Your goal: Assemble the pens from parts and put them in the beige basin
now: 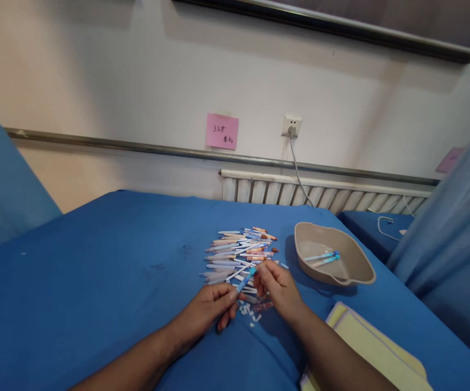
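Steadily, the left hand [214,304] held a pen [244,281] with a blue barrel and turquoise end, pinching its lower part between thumb and fingers. The right hand [278,285] had its fingertips drawn narrowly together at the turquoise end; I could not tell whether they gripped it. The pen slanted up to the right, in front of the near part of a spread of pen parts [223,257], so that the hands hid some of them.

Pale barrels lay side by side there, with thin white sticks across them and orange-brown pieces at the right. Small white bits [246,309] were scattered just below, between the hands.

To the right of the spread stood a beige basin [355,258], wide and open, with two pens [326,261] with turquoise ends lying on its bottom. Nearer, a folded yellow cloth [377,342] with purple edging was partly covered by the right forearm. All this lay on a blue cloth [108,260]. Beyond its far edge ran a white radiator [273,190]; above that, a pink note [222,131] and a wall socket [291,125] with a plugged-in cable.
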`<state>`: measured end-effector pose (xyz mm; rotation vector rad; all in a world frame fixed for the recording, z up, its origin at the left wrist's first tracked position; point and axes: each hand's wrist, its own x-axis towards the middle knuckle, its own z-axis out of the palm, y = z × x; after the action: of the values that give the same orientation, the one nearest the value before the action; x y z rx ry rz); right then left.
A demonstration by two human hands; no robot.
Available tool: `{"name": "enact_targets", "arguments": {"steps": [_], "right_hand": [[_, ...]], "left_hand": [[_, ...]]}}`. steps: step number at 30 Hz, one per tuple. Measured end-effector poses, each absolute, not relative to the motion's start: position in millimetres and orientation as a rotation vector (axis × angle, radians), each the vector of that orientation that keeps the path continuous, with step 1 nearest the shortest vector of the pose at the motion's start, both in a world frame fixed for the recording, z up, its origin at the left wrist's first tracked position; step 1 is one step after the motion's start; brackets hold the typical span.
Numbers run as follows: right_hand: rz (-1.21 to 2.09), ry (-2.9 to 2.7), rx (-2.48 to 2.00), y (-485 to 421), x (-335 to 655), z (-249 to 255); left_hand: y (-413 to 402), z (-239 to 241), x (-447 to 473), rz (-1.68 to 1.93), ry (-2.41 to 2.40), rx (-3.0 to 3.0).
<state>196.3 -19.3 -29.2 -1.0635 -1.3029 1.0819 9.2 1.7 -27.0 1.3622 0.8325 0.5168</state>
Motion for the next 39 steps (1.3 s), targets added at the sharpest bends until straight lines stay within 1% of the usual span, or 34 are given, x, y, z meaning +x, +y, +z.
{"name": "enact_targets", "arguments": {"steps": [8, 12, 15, 19, 23, 26, 30, 35, 39], "right_hand": [[1.115, -1.17, -1.021, -14.8, 194.3, -28.9], [1.137, -1.148, -1.061, -7.9, 191.3, -33.4], [1.127, -1.201, -1.121, -1.8, 189.8, -35.8], [1.043, -1.253, -1.177, 5.0, 189.6, -37.6], [0.891, -1.461, -1.356, 5.1, 190.3, -35.0], [0.759, -1.658, -1.443, 1.4, 191.0, -28.2], [0.682, -1.818, -1.473, -1.6, 191.8, -20.7], [0.613, -1.915, -1.568, 0.7, 193.4, -15.6], [0.514, -2.056, -1.534, 5.7, 194.2, -10.8]], "left_hand": [[0.9, -22.6, 9.2, 0.55, 0.833, 1.408], [-2.9, -12.5, 11.7, 0.594, 0.844, 1.457], [-4.4, 5.2, 18.6, 0.641, 0.84, 1.497], [1.9, 41.5, 43.6, 0.684, 0.77, 1.595], [18.4, 77.0, 90.2, 0.757, 0.776, 1.754], [33.7, 91.8, 134.0, 0.717, 0.759, 1.961], [55.2, 87.8, 194.5, 0.664, 0.697, 2.173], [84.6, 62.0, 256.3, 0.501, 0.669, 2.374], [106.3, 41.7, 286.7, 0.356, 0.711, 2.512]]}}
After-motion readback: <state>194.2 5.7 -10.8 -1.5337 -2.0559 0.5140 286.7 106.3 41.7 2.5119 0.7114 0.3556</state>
